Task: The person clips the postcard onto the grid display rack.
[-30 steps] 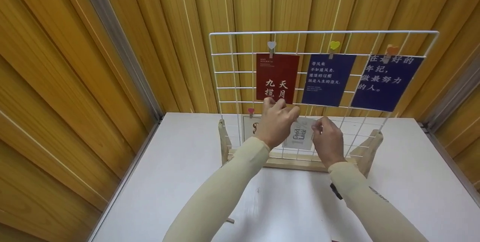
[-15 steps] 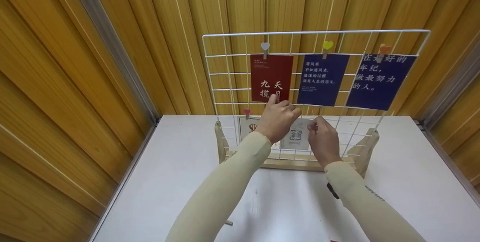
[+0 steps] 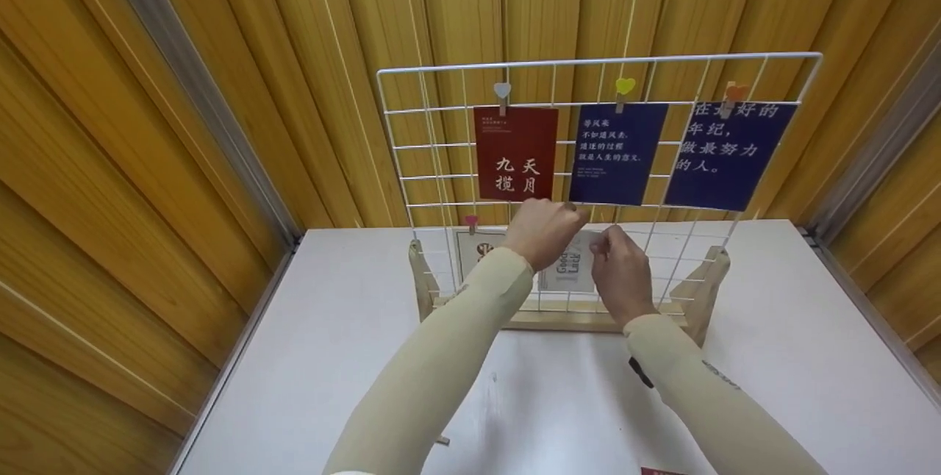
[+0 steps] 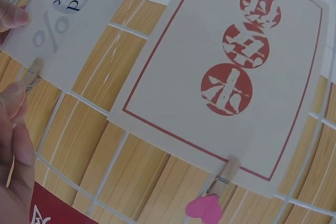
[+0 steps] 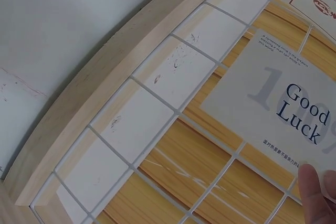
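Observation:
A pale grey "Good Luck" card (image 3: pixel 564 278) lies against the white wire grid (image 3: pixel 599 61), turned sideways in the head view. At its upper edge my left hand (image 3: pixel 542 232) pinches a small wooden clothespin (image 4: pixel 34 70), whose tip overlaps the card in the left wrist view. My right hand (image 3: pixel 623 276) pinches the card's right edge between thumb and finger. Beside it hangs a cream card with red circles (image 4: pixel 262 114), held by a clothespin with a pink heart (image 4: pixel 207 208). My left hand hides part of both lower cards in the head view.
Above hang a red card (image 3: pixel 517 148) and two blue cards, one in the middle (image 3: pixel 617 181) and one at right (image 3: pixel 713 188), under heart clothespins. The grid stands in a wooden base (image 3: pixel 562 320) on a white table (image 3: pixel 353 357). A loose clothespin (image 3: pixel 442 440) lies in front.
The raised fingers of my left hand have come down off the red card and curled in at the clothespin. My right hand keeps its hold. The head view has shifted, moving the grid leftward.

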The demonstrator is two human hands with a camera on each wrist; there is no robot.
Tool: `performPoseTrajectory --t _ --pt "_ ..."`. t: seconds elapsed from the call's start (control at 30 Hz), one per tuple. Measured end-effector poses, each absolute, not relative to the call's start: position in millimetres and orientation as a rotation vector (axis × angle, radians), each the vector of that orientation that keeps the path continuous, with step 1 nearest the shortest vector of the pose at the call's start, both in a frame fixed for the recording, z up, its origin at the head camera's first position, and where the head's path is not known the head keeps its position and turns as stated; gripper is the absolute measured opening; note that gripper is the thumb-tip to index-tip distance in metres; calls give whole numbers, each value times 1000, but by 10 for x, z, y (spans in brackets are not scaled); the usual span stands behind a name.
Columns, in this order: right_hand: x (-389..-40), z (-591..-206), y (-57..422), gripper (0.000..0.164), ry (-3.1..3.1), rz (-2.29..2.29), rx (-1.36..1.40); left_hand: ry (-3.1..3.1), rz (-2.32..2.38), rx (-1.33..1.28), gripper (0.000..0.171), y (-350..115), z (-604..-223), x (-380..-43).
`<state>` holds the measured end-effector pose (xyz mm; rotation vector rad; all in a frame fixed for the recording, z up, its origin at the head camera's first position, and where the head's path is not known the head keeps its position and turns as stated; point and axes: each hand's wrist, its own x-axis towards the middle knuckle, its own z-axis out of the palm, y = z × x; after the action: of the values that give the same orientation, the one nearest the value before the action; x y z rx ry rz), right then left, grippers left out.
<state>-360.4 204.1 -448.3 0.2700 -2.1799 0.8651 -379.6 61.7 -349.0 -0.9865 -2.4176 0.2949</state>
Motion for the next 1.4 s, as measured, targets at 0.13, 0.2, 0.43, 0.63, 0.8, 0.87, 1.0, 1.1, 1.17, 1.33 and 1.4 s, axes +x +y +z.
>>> performPoseTrajectory --t 0.13,0.2,0.43,0.63,0.8,0.87,1.0,1.1,1.17,1.33,1.4 --pt "-3589 -4490 2034 15 -2187 862 278 -2430 283 -1005 21 632 -3492 -3799" --pt "-3582 -4494 2031 15 -2192 866 273 -2443 278 -1006 22 639 -3487 -3799" --pt "-3591 -4498 2018 12 -2179 850 268 -2488 232 -977 22 651 -3455 -3798" --pt "-3583 -4521 1995 14 -2185 850 272 -2513 225 -944 22 631 -3487 -3795" --pt "-3609 -4510 1994 15 -2158 852 255 -2489 238 -908 21 635 -3483 -3811" --pt "-3614 -4510 1983 14 -2148 863 253 -2488 254 -894 21 627 -3479 -3810" --pt "-3607 -4524 1949 14 -2136 905 246 -2501 279 -883 22 594 -3498 -3798" --pt "-3605 -4531 1935 16 -2122 936 223 -2493 267 -880 22 583 -3528 -3796" --pt "-3601 -4533 1932 16 -2112 955 206 -2480 255 -876 23 585 -3548 -3797" --pt "-3591 -4535 1915 15 -2101 989 171 -2465 249 -865 23 599 -3578 -3787" --pt "-3577 -4532 1906 15 -2101 1009 167 -2476 255 -863 24 606 -3586 -3782"
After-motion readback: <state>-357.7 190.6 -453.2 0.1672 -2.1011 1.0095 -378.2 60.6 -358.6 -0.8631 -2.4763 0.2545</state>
